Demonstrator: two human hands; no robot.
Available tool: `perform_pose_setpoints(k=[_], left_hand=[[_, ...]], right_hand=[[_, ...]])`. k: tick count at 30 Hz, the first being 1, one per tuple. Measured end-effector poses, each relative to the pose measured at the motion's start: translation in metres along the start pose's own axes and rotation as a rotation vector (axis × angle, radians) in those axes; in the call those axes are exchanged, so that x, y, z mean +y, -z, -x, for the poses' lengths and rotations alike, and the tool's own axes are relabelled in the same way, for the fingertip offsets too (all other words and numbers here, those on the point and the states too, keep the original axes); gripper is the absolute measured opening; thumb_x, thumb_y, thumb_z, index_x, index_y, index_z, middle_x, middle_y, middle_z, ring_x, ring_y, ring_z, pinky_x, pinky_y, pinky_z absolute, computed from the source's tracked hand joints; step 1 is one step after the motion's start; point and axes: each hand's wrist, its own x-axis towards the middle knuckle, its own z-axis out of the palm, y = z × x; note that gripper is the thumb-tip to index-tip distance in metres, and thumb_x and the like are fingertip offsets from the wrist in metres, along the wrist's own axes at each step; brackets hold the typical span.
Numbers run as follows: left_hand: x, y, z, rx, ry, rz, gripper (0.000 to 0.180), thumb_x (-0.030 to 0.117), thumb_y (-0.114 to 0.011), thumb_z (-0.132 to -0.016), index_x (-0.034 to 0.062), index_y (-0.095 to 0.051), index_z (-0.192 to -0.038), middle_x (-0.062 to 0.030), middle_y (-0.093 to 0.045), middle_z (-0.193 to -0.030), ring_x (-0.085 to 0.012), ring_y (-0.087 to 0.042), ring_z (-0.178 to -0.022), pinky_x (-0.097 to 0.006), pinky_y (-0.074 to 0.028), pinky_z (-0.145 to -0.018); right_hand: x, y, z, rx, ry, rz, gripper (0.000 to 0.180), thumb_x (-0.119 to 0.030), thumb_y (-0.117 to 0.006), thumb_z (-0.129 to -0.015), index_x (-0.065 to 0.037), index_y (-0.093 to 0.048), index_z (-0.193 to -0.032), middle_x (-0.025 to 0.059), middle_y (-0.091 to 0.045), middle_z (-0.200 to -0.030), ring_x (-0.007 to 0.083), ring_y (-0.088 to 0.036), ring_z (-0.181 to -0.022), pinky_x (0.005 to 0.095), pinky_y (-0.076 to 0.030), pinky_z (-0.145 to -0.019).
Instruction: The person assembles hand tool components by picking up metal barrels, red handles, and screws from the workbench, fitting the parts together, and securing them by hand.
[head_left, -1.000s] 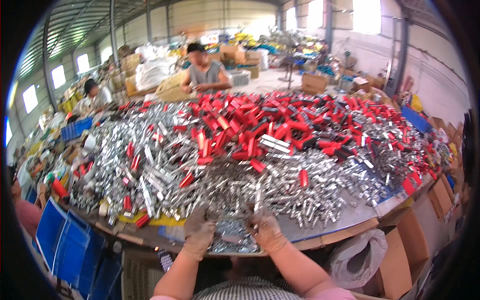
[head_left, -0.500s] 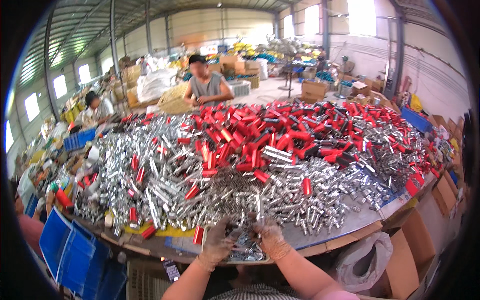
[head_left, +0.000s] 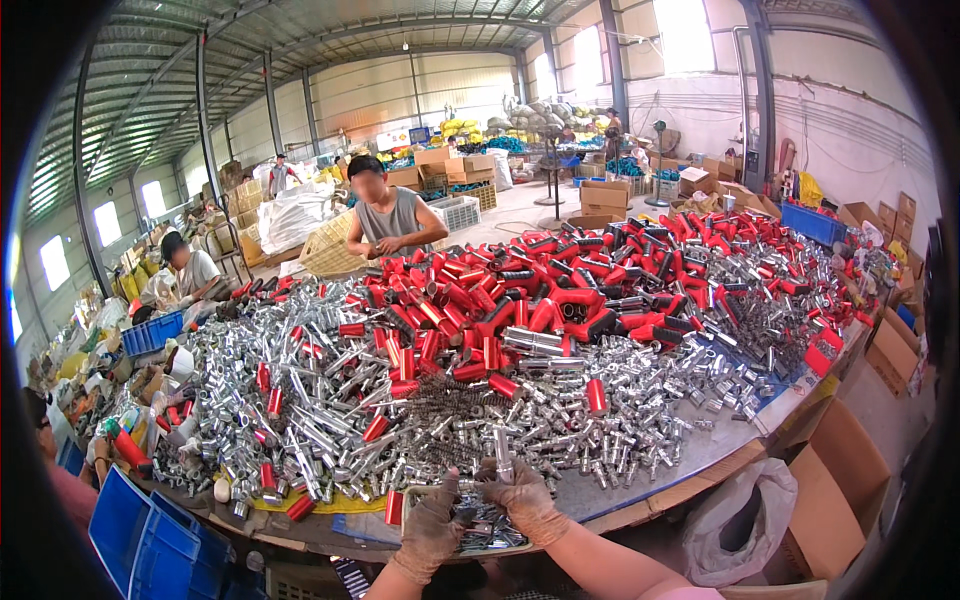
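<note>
Both my hands wear thin, soiled gloves at the table's near edge. My right hand is closed on a shiny metal tube, which stands nearly upright from its fingers. To its left, my left hand is raised with thumb and fingers apart, and I see nothing in it. Between and below the hands sits a shallow tray of small metal parts, partly hidden by them. A red sleeve stands beside the left hand. Just beyond lie dark springs and loose silver fittings.
Red-and-black handles are heaped over the table's far side. Blue crates stand at lower left; a white plastic bag and an open cardboard box at lower right. Across the table a person works; others are at the left.
My hands have drawn apart slightly, the left one moving lower. The metal tube stays upright in my right hand. The whole view has shifted a little.
</note>
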Motion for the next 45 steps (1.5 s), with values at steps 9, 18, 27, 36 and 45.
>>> perform_pose_setpoints(k=[9,18,27,36,45], left_hand=[[0.010,0.005,-0.003,-0.041,-0.042,-0.414,0.041,0.024,-0.067,-0.081,0.0068,-0.058,-0.116,-0.0146,-0.062,-0.091,-0.0337,-0.059,-0.084,-0.044,-0.047,-0.073],[0.002,0.041,-0.005,0.148,0.283,0.691,0.043,0.035,-0.065,-0.091,-0.0018,-0.058,-0.112,-0.0040,-0.060,-0.089,-0.0105,-0.052,-0.082,-0.025,-0.044,-0.074],[-0.009,0.052,0.010,0.224,0.218,0.474,0.028,0.008,-0.071,-0.084,-0.0040,-0.061,-0.108,-0.0035,-0.062,-0.084,-0.0084,-0.055,-0.071,-0.022,-0.045,-0.065],[-0.010,0.081,0.012,-0.329,0.359,0.739,0.045,0.016,-0.077,-0.080,-0.0003,-0.060,-0.119,-0.0053,-0.063,-0.103,-0.0124,-0.059,-0.095,-0.025,-0.048,-0.082],[0.025,0.046,0.016,-0.679,0.245,0.873,0.041,0.017,-0.067,-0.089,-0.0035,-0.055,-0.122,-0.0079,-0.064,-0.107,-0.0134,-0.059,-0.098,-0.027,-0.047,-0.088]], right_hand=[[-0.008,-0.011,0.009,0.027,0.056,0.388,0.044,-0.009,-0.072,-0.081,-0.001,-0.055,-0.121,0.0035,-0.063,-0.100,0.0108,-0.057,-0.089,0.0254,-0.046,-0.081],[-0.002,-0.004,0.005,-0.050,0.066,0.441,0.040,-0.014,-0.068,-0.084,-0.002,-0.056,-0.121,0.0055,-0.064,-0.094,0.0109,-0.057,-0.085,0.0260,-0.046,-0.079],[-0.023,0.036,-0.021,0.126,-0.008,-0.260,0.018,-0.018,-0.054,-0.094,-0.003,-0.055,-0.104,0.0087,-0.064,-0.089,0.0113,-0.055,-0.066,0.0206,-0.043,-0.051],[-0.094,0.034,0.087,-0.268,0.382,0.942,0.043,-0.014,-0.065,-0.082,-0.002,-0.060,-0.122,0.0168,-0.067,-0.095,0.0189,-0.065,-0.079,0.0288,-0.050,-0.071],[-0.103,0.030,0.101,-0.377,0.580,1.287,0.042,-0.005,-0.064,-0.062,-0.010,-0.069,-0.103,0.0102,-0.065,-0.075,0.0277,-0.061,-0.056,0.0353,-0.049,-0.049]])
